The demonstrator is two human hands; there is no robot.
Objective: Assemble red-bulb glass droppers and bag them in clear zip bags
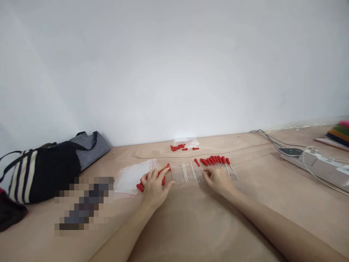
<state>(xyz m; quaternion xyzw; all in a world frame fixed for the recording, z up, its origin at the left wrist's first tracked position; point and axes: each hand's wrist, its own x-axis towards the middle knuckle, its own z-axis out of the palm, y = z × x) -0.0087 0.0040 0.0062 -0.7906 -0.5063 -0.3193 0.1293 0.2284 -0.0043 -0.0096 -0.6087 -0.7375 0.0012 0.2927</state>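
Note:
Spread over a small pile of red rubber bulbs [140, 187], my left hand [156, 185] has its fingers apart, and the hand hides part of the pile. My right hand [218, 179] is closed, its fingers pinched at the glass tube of a dropper with a red bulb [196, 162]. Between my hands lies a row of bare clear glass tubes [186, 173]. To the right of that row, several droppers with red bulbs [214, 160] lie side by side, partly behind my right hand.
Flat clear zip bags [131, 176] lie left of my left hand. More red bulbs [177, 147] and a small clear bag [188, 141] are near the wall. A black striped bag [54, 167] stands left, a blurred-out object [87, 203] before it. A white power strip [321, 165] with cables lies right.

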